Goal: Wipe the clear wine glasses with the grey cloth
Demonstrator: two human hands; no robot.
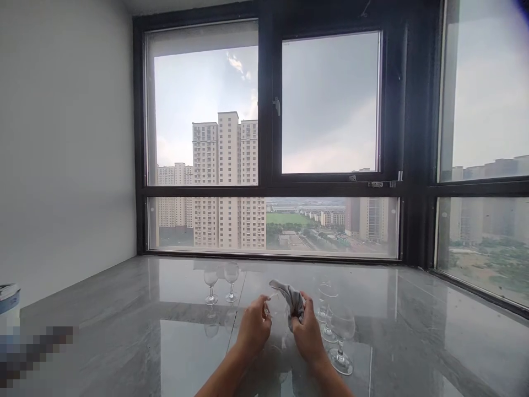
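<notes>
My left hand point(253, 324) is closed, its fingers pinching a clear stemmed glass point(276, 302) whose outline is faint against the shiny surface. In my right hand point(306, 330) is a bunched grey cloth point(290, 298), held up against the right side of that glass. How far the cloth reaches into or around the bowl I cannot tell. Just right of my right hand stands an upright wine glass point(341, 331), with other glasses point(328, 292) partly overlapping behind it. Farther back on the left are two more upright wine glasses, one point(210, 284) beside the other point(232, 280).
Everything stands on a glossy grey tiled ledge point(124, 309) that mirrors the window. Dark window frames point(270, 190) border its back and right side, and a pale wall point(70, 138) its left. A white tub point(9, 303) is cut off at the left edge, above a pixelated patch.
</notes>
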